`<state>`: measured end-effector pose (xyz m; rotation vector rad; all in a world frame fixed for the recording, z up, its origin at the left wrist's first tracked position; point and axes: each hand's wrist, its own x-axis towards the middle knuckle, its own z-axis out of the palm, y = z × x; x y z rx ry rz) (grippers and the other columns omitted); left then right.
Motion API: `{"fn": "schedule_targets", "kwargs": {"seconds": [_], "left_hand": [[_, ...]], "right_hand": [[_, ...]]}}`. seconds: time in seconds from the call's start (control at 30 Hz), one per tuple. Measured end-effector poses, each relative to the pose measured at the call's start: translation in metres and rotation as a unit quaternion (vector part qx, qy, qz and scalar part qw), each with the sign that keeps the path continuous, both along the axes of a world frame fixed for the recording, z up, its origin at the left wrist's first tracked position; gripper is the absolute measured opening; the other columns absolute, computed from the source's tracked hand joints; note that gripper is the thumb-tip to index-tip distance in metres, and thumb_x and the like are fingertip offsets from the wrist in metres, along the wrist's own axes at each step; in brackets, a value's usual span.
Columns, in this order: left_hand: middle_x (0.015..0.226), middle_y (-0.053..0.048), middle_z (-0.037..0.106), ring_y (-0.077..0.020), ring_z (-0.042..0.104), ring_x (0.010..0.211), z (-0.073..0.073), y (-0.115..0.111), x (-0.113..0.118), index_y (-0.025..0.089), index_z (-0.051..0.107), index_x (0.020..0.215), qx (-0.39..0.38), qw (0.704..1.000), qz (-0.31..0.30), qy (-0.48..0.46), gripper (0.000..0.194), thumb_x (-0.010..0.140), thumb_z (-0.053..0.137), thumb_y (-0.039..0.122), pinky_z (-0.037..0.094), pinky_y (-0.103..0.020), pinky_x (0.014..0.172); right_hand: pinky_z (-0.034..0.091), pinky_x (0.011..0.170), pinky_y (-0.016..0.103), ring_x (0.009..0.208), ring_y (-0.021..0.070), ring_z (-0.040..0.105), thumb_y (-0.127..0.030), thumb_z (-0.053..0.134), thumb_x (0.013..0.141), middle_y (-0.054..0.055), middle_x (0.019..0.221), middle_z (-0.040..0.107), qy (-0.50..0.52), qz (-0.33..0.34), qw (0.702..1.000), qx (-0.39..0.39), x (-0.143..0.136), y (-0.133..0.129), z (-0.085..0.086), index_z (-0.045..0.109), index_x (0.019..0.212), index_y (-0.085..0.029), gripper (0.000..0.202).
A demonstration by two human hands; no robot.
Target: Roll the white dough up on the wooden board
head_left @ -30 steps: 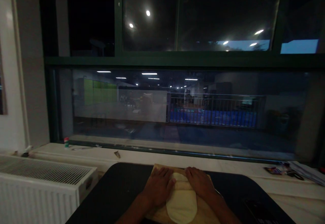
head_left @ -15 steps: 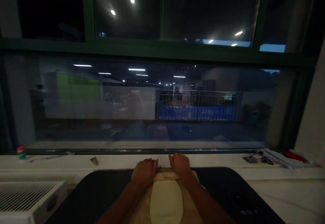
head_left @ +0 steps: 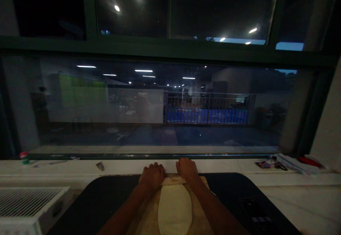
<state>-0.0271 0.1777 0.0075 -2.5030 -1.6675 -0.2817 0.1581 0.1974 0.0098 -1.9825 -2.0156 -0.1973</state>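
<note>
A flat, pale oval sheet of dough (head_left: 175, 209) lies lengthwise on a wooden board (head_left: 200, 215), its near end cut off by the bottom of the view. Across the dough's far end lies a wooden rolling pin (head_left: 174, 180). My left hand (head_left: 152, 176) is closed over the pin's left end, fingers curled. Around the right end my right hand (head_left: 187, 169) is closed too, a little farther forward than the left. Both hands hide the ends of the pin. Both forearms reach along the sides of the dough.
The board rests on a dark table (head_left: 114, 192) against a white windowsill (head_left: 221, 165). A phone (head_left: 257, 212) showing a timer lies at right. Papers (head_left: 295, 164), a red-capped container (head_left: 24, 158) and a small packet (head_left: 100, 166) sit on the sill. A white vented unit (head_left: 34, 204) stands left.
The view has tipped down slightly. My left fingers have curled and the thumb has dropped lower. Both hands stay at the pin near the dough's far end.
</note>
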Motion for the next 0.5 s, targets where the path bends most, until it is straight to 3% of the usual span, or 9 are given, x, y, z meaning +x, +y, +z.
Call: {"fn": "schedule_targets", "kwargs": {"seconds": [0.33,0.5], "left_hand": [[0.137,-0.01,0.056,-0.0291,0.047,0.128,-0.003,-0.049,0.0,0.021,0.054,0.133,0.027,0.999,-0.007,-0.023,0.05,0.099,0.019,0.031,0.03,-0.054,0.107],[0.146,-0.006,0.046,-0.0243,0.04,0.135,-0.005,-0.079,-0.006,0.023,0.047,0.14,0.009,0.998,-0.019,-0.067,0.05,0.1,0.018,0.035,0.029,-0.049,0.111]], "right_hand": [[0.048,0.08,0.038,0.094,0.026,0.067,-0.034,0.029,0.098,0.011,0.097,0.073,-0.01,0.04,0.999,0.02,0.0,-0.038,-0.013,0.072,0.094,-0.019,0.046],[0.042,0.096,0.038,0.105,0.0243,0.063,-0.03,0.025,0.099,0.012,0.111,0.07,-0.017,0.07,0.996,0.046,0.001,-0.069,-0.018,0.069,0.108,-0.017,0.047]]}}
